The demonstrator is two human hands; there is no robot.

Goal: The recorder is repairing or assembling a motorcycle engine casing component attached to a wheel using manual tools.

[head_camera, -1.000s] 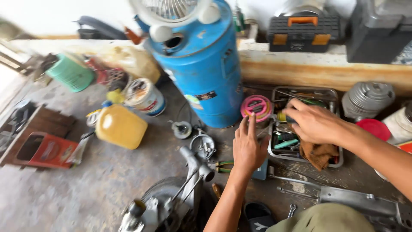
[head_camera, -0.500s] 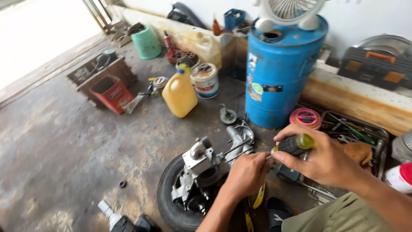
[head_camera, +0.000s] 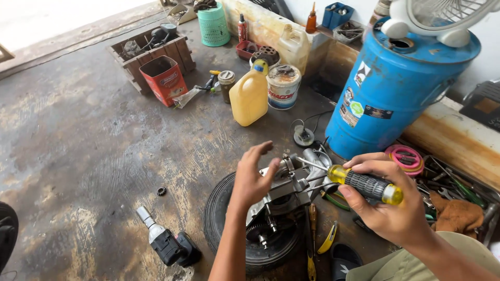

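Note:
My right hand (head_camera: 388,200) grips a screwdriver (head_camera: 364,184) with a yellow and black handle, its thin shaft pointing left toward a grey metal engine part (head_camera: 291,187). That engine part rests on a black tyre (head_camera: 226,218) lying flat on the floor. My left hand (head_camera: 250,179) hovers over the left side of the engine part with fingers spread, touching or nearly touching it. Nothing is in my left hand.
A blue drum (head_camera: 401,88) with a white fan (head_camera: 442,18) on top stands behind. A yellow jug (head_camera: 249,96), a paint tin (head_camera: 284,86), a red can (head_camera: 164,78), a wooden crate (head_camera: 148,49), a tool tray (head_camera: 463,190) and a power tool (head_camera: 164,242) lie around on the stained concrete.
The view swung left and down. My right hand lifted the screwdriver out of the tool tray and brought it over the engine part; my left hand moved onto the engine part.

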